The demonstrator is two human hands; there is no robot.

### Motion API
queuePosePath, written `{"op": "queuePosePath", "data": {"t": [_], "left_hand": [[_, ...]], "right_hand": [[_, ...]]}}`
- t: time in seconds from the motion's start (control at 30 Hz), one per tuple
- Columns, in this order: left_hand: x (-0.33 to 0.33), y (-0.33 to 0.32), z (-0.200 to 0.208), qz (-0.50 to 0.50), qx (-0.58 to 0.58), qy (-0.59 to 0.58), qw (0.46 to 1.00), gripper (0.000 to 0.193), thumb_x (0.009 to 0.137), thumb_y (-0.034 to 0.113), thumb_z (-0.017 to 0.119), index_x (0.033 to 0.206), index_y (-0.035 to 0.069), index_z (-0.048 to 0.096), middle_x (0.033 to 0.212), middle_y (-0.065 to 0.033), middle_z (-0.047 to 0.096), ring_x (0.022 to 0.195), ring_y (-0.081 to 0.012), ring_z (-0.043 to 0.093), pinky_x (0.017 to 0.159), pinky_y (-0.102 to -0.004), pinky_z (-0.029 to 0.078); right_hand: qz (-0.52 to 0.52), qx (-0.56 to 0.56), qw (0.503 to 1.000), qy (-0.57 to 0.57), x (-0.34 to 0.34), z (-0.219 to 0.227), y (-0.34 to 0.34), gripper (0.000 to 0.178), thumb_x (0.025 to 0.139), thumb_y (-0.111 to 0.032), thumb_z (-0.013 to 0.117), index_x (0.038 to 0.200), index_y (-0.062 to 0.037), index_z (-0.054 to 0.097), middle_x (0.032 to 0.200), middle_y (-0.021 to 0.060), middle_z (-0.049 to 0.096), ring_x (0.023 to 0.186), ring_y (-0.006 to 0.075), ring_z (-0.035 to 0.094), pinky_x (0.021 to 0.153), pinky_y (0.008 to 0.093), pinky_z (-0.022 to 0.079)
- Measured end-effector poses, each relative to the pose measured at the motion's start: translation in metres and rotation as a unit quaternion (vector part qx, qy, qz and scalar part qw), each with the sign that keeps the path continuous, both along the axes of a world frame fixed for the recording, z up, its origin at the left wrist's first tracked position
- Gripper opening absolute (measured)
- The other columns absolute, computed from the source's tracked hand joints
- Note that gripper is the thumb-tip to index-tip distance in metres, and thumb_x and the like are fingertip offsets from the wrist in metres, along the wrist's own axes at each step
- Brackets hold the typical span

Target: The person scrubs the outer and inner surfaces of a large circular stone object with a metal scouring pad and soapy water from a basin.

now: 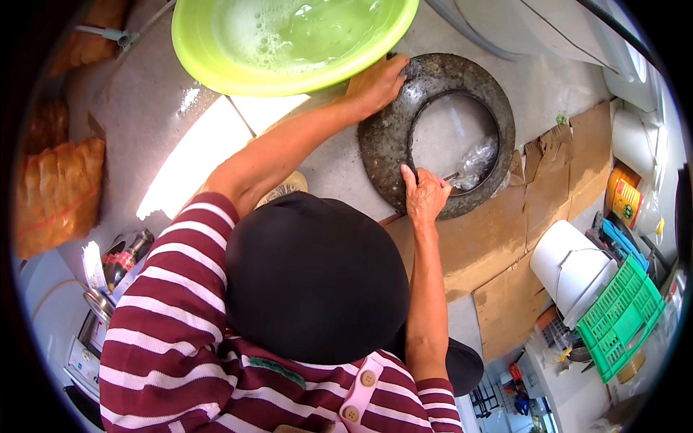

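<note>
1. Mottled dark-grey, thick round ring [383, 137], material unclear: between both hands.
2. Left hand [379, 86]: curled at its far edge, grip uncertain.
3. Right hand [426, 195]: grasping near side.
4. I judge: steadying step; next move calls for two-handed support.

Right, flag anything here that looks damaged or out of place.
The cardboard beside the dark ring has a ragged, torn upper edge and darker blotches, so it looks damaged. Crumpled clear plastic shows within the ring's opening, looking like a stray scrap.
</note>
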State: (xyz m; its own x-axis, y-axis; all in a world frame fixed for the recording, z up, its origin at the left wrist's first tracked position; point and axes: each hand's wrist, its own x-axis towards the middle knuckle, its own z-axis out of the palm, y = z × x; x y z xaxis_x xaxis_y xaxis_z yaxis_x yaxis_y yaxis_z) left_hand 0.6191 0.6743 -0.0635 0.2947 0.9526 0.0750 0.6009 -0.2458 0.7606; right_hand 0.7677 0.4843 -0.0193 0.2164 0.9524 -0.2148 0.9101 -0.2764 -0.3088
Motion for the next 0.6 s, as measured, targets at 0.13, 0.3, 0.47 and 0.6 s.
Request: {"op": "queuePosePath", "data": {"t": [0.13,0.3,0.47,0.6], "left_hand": [[-0.024,-0.058,0.007,-0.050,0.054,0.010,0.997,0.030,0.082,0.013,0.070,0.109,0.012,0.058,0.107,-0.0169,0.056,0.097,-0.0373,0.058,0.076,-0.0455,0.050],[-0.012,-0.026,0.006,-0.044,0.004,0.027,0.999,0.029,0.082,0.014,0.070,0.108,0.012,0.058,0.113,-0.0185,0.053,0.098,-0.0376,0.059,0.074,-0.0469,0.051],[0.001,-0.023,0.009,-0.032,0.003,0.053,0.998,0.030,0.082,0.015,0.070,0.109,0.013,0.057,0.113,-0.0175,0.052,0.096,-0.0376,0.060,0.075,-0.0463,0.052],[-0.029,-0.093,0.008,-0.097,-0.007,0.002,0.995,0.031,0.082,0.015,0.070,0.109,0.012,0.056,0.113,-0.0159,0.052,0.095,-0.0372,0.060,0.076,-0.0462,0.052]], "right_hand": [[-0.005,0.019,1.000,-0.007,0.003,-0.005,-0.005,0.044,0.090,-0.040,0.064,0.065,-0.0043,0.053,0.070,0.0108,0.062,0.069,0.0287,0.056,0.084,0.0395,0.037],[-0.010,0.015,1.000,-0.003,0.002,-0.001,-0.003,0.044,0.089,-0.039,0.064,0.065,-0.0045,0.052,0.068,0.0108,0.062,0.068,0.0289,0.055,0.084,0.0394,0.037],[-0.002,0.025,1.000,-0.004,0.003,-0.003,-0.003,0.045,0.089,-0.039,0.064,0.064,-0.0045,0.051,0.068,0.0107,0.061,0.068,0.0288,0.055,0.083,0.0391,0.037],[-0.007,0.033,0.999,-0.014,0.002,-0.003,-0.003,0.045,0.089,-0.039,0.064,0.064,-0.0045,0.050,0.069,0.0109,0.061,0.069,0.0287,0.055,0.083,0.0390,0.036]]}}
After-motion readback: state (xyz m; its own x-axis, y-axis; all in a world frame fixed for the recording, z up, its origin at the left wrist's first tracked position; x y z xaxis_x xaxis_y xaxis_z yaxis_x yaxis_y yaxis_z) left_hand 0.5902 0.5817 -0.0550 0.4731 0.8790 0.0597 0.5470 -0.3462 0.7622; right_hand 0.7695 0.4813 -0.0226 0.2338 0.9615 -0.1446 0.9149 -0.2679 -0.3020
